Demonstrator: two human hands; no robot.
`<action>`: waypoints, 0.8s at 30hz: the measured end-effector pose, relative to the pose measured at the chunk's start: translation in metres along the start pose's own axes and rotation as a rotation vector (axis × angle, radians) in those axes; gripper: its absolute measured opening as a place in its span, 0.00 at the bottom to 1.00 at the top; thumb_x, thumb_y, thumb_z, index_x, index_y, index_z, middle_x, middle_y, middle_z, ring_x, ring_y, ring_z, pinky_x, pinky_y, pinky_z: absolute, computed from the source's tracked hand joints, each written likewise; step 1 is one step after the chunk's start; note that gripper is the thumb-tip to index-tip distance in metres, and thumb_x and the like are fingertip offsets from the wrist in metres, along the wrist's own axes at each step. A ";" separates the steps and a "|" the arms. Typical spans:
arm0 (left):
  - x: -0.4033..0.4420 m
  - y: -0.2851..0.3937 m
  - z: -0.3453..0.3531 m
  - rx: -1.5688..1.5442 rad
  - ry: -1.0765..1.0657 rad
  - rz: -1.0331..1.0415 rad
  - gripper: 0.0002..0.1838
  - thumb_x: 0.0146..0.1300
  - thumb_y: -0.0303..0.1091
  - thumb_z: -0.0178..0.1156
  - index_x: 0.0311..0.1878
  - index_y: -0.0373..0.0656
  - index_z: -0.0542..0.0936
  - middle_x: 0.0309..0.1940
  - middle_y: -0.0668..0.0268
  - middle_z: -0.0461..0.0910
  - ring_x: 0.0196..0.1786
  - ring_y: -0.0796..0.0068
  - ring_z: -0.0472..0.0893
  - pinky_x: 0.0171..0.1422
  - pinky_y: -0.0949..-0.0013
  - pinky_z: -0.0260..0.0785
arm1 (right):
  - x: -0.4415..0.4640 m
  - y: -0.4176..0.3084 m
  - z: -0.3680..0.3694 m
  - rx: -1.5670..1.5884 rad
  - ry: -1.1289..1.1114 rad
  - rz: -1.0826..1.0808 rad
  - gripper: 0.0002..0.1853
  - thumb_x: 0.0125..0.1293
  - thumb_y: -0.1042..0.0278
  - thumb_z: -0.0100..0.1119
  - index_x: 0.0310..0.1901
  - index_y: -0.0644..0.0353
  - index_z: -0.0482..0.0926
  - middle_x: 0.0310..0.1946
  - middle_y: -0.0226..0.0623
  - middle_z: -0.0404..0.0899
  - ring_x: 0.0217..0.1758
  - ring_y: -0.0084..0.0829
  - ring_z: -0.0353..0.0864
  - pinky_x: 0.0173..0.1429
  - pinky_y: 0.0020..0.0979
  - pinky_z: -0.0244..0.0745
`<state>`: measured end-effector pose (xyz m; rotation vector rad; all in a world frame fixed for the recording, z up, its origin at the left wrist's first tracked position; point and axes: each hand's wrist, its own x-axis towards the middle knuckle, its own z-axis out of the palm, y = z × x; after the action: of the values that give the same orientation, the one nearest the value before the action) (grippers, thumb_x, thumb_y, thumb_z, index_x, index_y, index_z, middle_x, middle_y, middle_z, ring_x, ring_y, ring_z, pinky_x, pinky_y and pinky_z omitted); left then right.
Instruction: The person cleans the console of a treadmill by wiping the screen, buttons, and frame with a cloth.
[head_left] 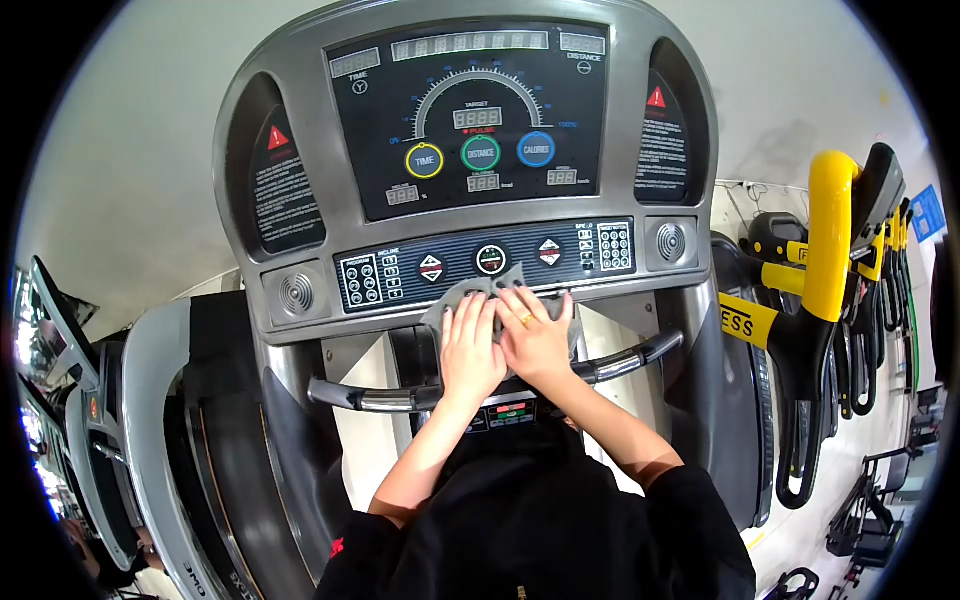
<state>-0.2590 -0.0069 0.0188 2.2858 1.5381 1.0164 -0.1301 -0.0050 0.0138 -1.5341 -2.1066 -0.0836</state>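
Both my hands are on a grey cloth (436, 316) at the lower edge of the treadmill console (450, 225). My left hand (472, 350) holds the cloth with its fingers pointing up, pressed together over it. Beside it and touching it, my right hand (533, 335) grips the cloth too, a ring on one finger. Cloth shows above the fingertips and past both hands; the part under the palms is hidden. Just above the fingers is the round button (491, 260) of the control strip. Below my wrists runs the curved handlebar (625, 362).
Another treadmill (160, 400) stands to the left. On the right are yellow-and-black exercise machines (830, 230) in a row, one handle reaching close to the console. A small lower panel (505, 412) sits behind the handlebar, between my forearms.
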 end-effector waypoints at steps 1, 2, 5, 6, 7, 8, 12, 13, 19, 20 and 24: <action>0.005 0.007 0.001 -0.022 -0.041 0.014 0.30 0.46 0.23 0.54 0.59 0.38 0.70 0.61 0.53 0.69 0.67 0.53 0.64 0.73 0.48 0.50 | -0.003 0.006 -0.007 0.019 -0.015 0.038 0.24 0.53 0.67 0.58 0.55 0.52 0.75 0.60 0.28 0.72 0.67 0.31 0.65 0.65 0.71 0.40; 0.009 0.013 0.006 -0.054 -0.060 0.038 0.30 0.46 0.23 0.54 0.59 0.37 0.70 0.60 0.53 0.69 0.67 0.53 0.64 0.73 0.48 0.50 | -0.005 0.012 -0.014 0.002 -0.032 0.083 0.24 0.53 0.67 0.58 0.54 0.52 0.75 0.60 0.28 0.72 0.68 0.32 0.65 0.65 0.71 0.38; 0.022 0.031 0.026 -0.126 -0.097 0.090 0.28 0.50 0.25 0.53 0.59 0.37 0.70 0.60 0.51 0.69 0.66 0.53 0.65 0.72 0.51 0.52 | -0.011 0.031 -0.032 -0.049 -0.054 0.212 0.22 0.54 0.67 0.57 0.54 0.52 0.76 0.60 0.29 0.73 0.68 0.33 0.64 0.66 0.71 0.34; 0.025 0.037 0.033 -0.111 -0.106 0.107 0.26 0.52 0.27 0.53 0.58 0.37 0.70 0.60 0.52 0.69 0.65 0.53 0.66 0.72 0.52 0.52 | -0.015 0.038 -0.032 -0.076 -0.034 0.233 0.22 0.54 0.67 0.57 0.54 0.52 0.76 0.60 0.29 0.73 0.68 0.33 0.64 0.66 0.70 0.35; 0.027 0.042 0.039 -0.095 -0.113 0.122 0.25 0.54 0.29 0.54 0.58 0.37 0.70 0.60 0.52 0.69 0.65 0.54 0.67 0.72 0.52 0.52 | -0.018 0.043 -0.032 -0.102 -0.013 0.252 0.22 0.55 0.66 0.57 0.54 0.52 0.76 0.60 0.29 0.73 0.68 0.32 0.64 0.66 0.70 0.35; 0.029 0.045 0.042 -0.084 -0.108 0.120 0.23 0.57 0.31 0.53 0.58 0.37 0.71 0.59 0.53 0.70 0.65 0.55 0.67 0.72 0.53 0.52 | -0.020 0.045 -0.033 -0.138 -0.012 0.243 0.21 0.56 0.65 0.58 0.53 0.52 0.76 0.59 0.29 0.73 0.67 0.33 0.66 0.66 0.69 0.38; 0.026 0.041 0.034 -0.055 -0.118 0.087 0.22 0.59 0.32 0.52 0.58 0.39 0.71 0.59 0.57 0.71 0.65 0.59 0.67 0.72 0.55 0.52 | -0.018 0.040 -0.018 -0.178 0.058 0.171 0.20 0.58 0.64 0.55 0.53 0.57 0.76 0.59 0.34 0.73 0.65 0.37 0.68 0.65 0.70 0.43; 0.024 0.036 0.027 -0.031 -0.142 0.065 0.23 0.59 0.32 0.52 0.59 0.40 0.71 0.61 0.57 0.71 0.66 0.60 0.66 0.72 0.53 0.51 | -0.017 0.034 -0.013 -0.194 0.005 0.165 0.21 0.61 0.63 0.52 0.56 0.60 0.74 0.62 0.37 0.70 0.68 0.37 0.64 0.65 0.70 0.42; -0.011 0.000 -0.013 0.264 -0.239 -0.005 0.30 0.57 0.34 0.54 0.66 0.39 0.66 0.66 0.55 0.65 0.70 0.59 0.62 0.72 0.46 0.49 | -0.005 -0.017 -0.001 -0.102 -0.252 0.040 0.33 0.61 0.51 0.50 0.65 0.60 0.64 0.71 0.39 0.54 0.76 0.37 0.48 0.66 0.71 0.37; -0.015 -0.003 -0.018 0.278 -0.250 0.002 0.31 0.57 0.34 0.54 0.65 0.37 0.66 0.66 0.54 0.65 0.70 0.59 0.62 0.72 0.46 0.49 | -0.005 -0.018 0.002 -0.075 -0.275 0.025 0.34 0.61 0.50 0.50 0.66 0.61 0.63 0.72 0.39 0.53 0.76 0.37 0.46 0.65 0.72 0.36; -0.021 -0.002 -0.020 0.269 -0.314 -0.044 0.32 0.59 0.34 0.51 0.66 0.30 0.62 0.66 0.46 0.62 0.71 0.51 0.59 0.72 0.45 0.48 | -0.003 -0.020 0.001 -0.085 -0.310 -0.028 0.34 0.61 0.49 0.50 0.67 0.58 0.62 0.72 0.36 0.52 0.76 0.34 0.45 0.65 0.73 0.36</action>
<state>-0.2775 -0.0283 0.0236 2.4254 1.6595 0.4304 -0.1478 -0.0141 0.0166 -1.6561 -2.3913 0.0592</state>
